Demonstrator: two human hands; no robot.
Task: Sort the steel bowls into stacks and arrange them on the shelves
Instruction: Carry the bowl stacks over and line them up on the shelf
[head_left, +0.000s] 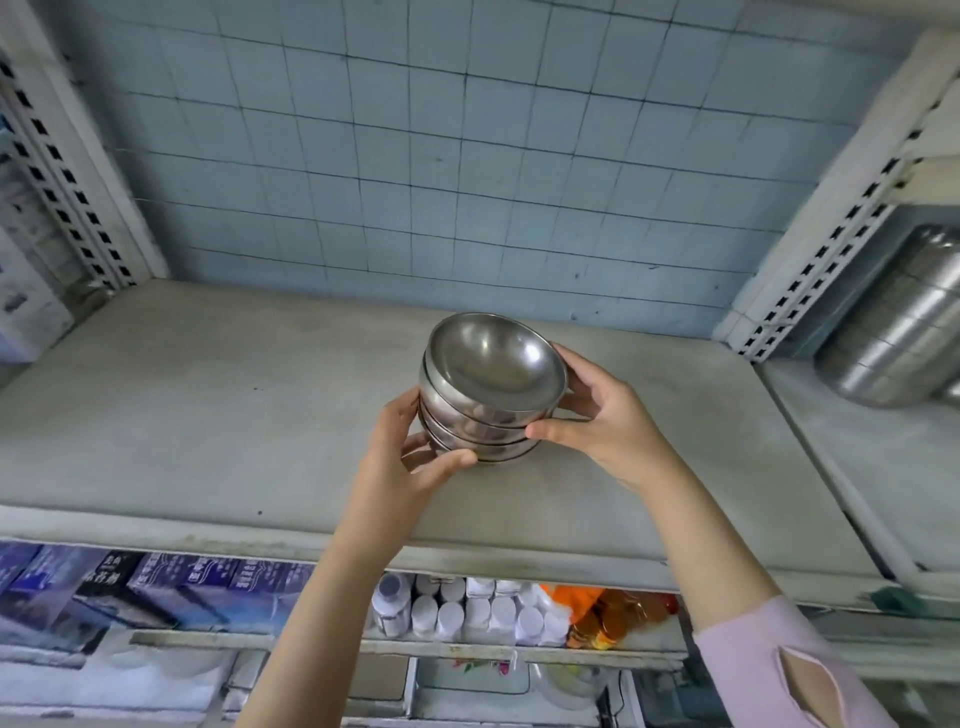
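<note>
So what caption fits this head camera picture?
Two bare hands, left hand and right hand, hold stacked shiny steel bowls over a grey shelf.

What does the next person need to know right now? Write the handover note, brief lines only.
Left hand: gripping the left side of the stack of steel bowls, thumb at its base.
Right hand: gripping the right side, thumb in front, fingers behind.
Stack: several nested bowls, slightly tilted, on or just above the grey shelf, near its middle.
Done: this stack is sorted and at the shelf.
Left: settle it flat, let go, bring further stacks. Large steel vessels fill the next bay on the right.
</note>
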